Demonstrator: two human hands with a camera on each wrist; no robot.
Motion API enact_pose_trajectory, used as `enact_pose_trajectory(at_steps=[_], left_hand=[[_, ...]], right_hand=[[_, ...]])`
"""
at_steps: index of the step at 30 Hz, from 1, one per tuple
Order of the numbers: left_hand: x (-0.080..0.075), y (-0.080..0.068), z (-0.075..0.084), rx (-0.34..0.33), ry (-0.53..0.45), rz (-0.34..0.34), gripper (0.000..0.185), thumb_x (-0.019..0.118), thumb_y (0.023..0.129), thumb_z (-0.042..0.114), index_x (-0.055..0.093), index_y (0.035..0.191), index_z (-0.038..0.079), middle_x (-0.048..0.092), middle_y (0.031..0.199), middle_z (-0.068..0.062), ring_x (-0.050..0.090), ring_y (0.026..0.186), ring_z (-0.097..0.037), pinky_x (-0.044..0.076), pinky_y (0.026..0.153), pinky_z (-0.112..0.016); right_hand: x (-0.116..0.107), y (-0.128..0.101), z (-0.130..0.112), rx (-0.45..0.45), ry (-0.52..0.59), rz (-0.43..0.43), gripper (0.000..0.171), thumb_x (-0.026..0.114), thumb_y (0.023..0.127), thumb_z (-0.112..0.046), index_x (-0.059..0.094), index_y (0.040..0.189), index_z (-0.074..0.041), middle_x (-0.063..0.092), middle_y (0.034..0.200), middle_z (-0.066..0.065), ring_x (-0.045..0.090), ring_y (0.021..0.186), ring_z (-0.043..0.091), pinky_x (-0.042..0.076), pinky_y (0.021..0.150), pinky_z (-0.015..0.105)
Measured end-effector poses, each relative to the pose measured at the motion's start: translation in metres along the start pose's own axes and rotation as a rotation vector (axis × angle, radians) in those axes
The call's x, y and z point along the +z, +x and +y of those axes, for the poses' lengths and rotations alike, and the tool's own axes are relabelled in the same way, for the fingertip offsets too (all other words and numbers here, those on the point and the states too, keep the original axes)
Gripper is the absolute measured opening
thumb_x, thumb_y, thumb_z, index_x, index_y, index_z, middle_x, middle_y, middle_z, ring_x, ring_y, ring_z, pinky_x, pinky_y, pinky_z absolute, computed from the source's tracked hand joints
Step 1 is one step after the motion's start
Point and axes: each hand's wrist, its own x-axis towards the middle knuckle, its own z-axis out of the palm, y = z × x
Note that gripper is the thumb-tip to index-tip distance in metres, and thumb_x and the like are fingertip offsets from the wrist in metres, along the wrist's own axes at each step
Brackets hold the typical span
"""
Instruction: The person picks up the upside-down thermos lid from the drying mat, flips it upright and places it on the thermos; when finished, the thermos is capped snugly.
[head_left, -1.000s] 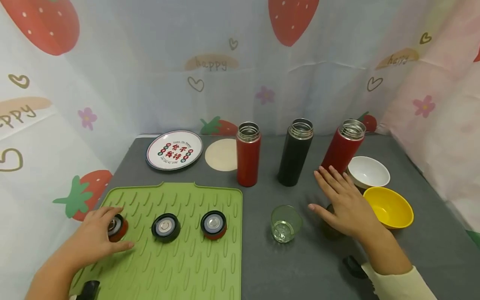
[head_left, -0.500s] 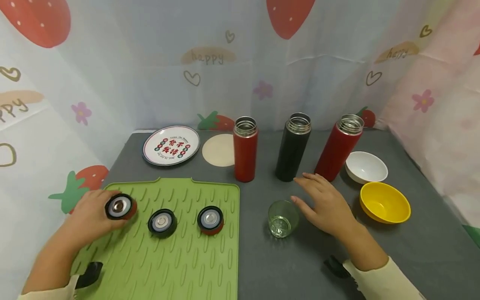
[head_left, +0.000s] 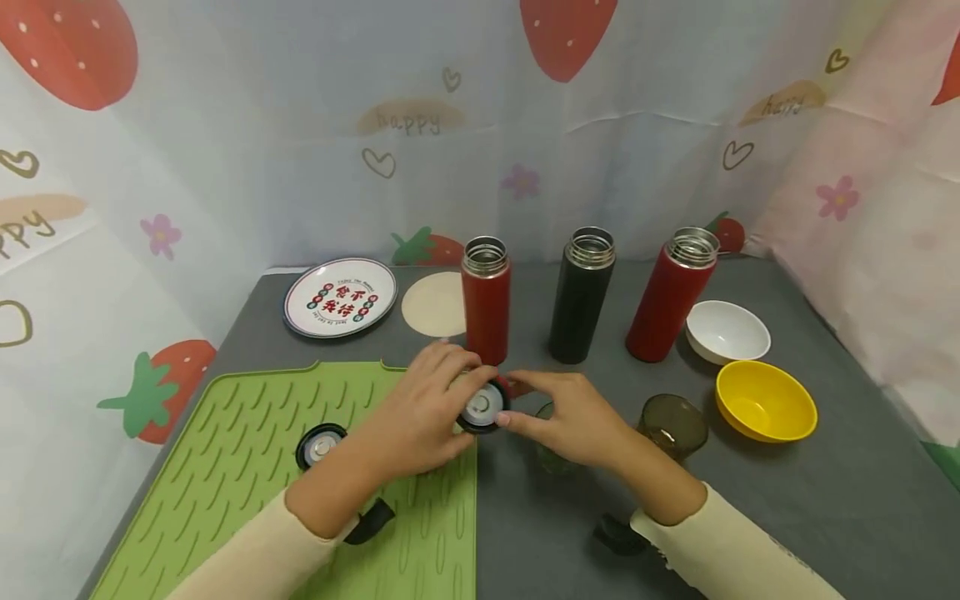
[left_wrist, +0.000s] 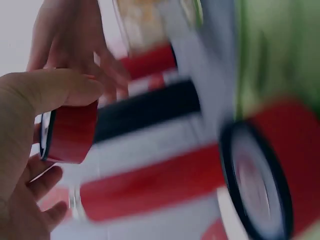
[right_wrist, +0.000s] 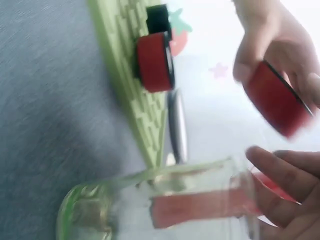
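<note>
Round white plate with red characters at back left of grey tabletop. Beige round coaster just beside plate. Black steel flask upright, open-mouthed, mid-back; taller red steel flask right of it, tilted in view. White bowl near that flask, yellow plastic bowl in front of it. Smoky dark glass cup left of yellow bowl. Green ribbed silicone mat front left, black flask lid lying on it. Strawberry-print curtain behind.
</note>
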Motion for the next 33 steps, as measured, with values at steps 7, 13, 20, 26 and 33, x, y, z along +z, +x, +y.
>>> enact_pose_trajectory(at_steps=[7, 13, 20, 26, 33], left_hand=[[0.009, 0.014, 0.015, -0.13, -0.086, 0.015, 0.072, 0.082, 0.075, 0.039, 0.054, 0.131, 0.005, 0.054, 0.121, -0.009, 0.048, 0.115, -0.026, 0.035, 0.105, -0.044], [-0.003, 0.021, 0.012, -0.665, -0.702, -0.135, 0.065, 0.055, 0.088, 0.065, 0.058, 0.124, 0.011, 0.063, 0.111, 0.0, 0.059, 0.101, -0.015, 0.048, 0.085, -0.039], [-0.017, 0.05, -0.013, -0.715, -0.833, 0.089, 0.053, 0.072, 0.085, 0.045, 0.06, 0.126, 0.013, 0.064, 0.116, 0.001, 0.059, 0.109, -0.015, 0.047, 0.091, -0.042], [-0.022, 0.081, -0.056, -0.715, -0.565, 0.356, 0.066, 0.073, 0.082, 0.053, 0.057, 0.132, 0.014, 0.064, 0.114, 0.002, 0.057, 0.103, -0.013, 0.046, 0.088, -0.039], [0.002, 0.095, -0.079, -0.761, -0.511, 0.342, 0.074, 0.074, 0.078, 0.059, 0.057, 0.135, 0.014, 0.063, 0.113, 0.001, 0.059, 0.096, -0.015, 0.049, 0.08, -0.033]], right_hand=[[-0.007, 0.008, -0.008, 0.13, 0.195, 0.06, 0.039, 0.078, 0.083, -0.037, 0.068, 0.115, -0.017, 0.069, 0.104, -0.004, 0.065, 0.102, 0.019, 0.052, 0.084, 0.044], [-0.01, 0.015, -0.008, -0.191, -0.028, 0.279, 0.039, 0.084, 0.078, -0.02, 0.069, 0.113, -0.011, 0.069, 0.105, -0.001, 0.063, 0.1, 0.017, 0.051, 0.084, 0.04], [-0.028, 0.043, -0.014, -0.485, -0.236, 0.504, 0.057, 0.087, 0.072, -0.01, 0.063, 0.123, -0.001, 0.063, 0.119, 0.013, 0.058, 0.11, 0.028, 0.047, 0.093, 0.044], [-0.038, 0.085, -0.007, 0.038, 0.09, 0.308, 0.091, 0.085, 0.077, -0.031, 0.034, 0.15, -0.01, 0.047, 0.142, 0.006, 0.047, 0.127, 0.024, 0.043, 0.1, 0.043], [-0.027, 0.127, 0.008, 0.27, 0.299, 0.162, 0.102, 0.083, 0.076, -0.042, 0.022, 0.154, -0.014, 0.038, 0.15, 0.004, 0.042, 0.133, 0.024, 0.043, 0.099, 0.047]])
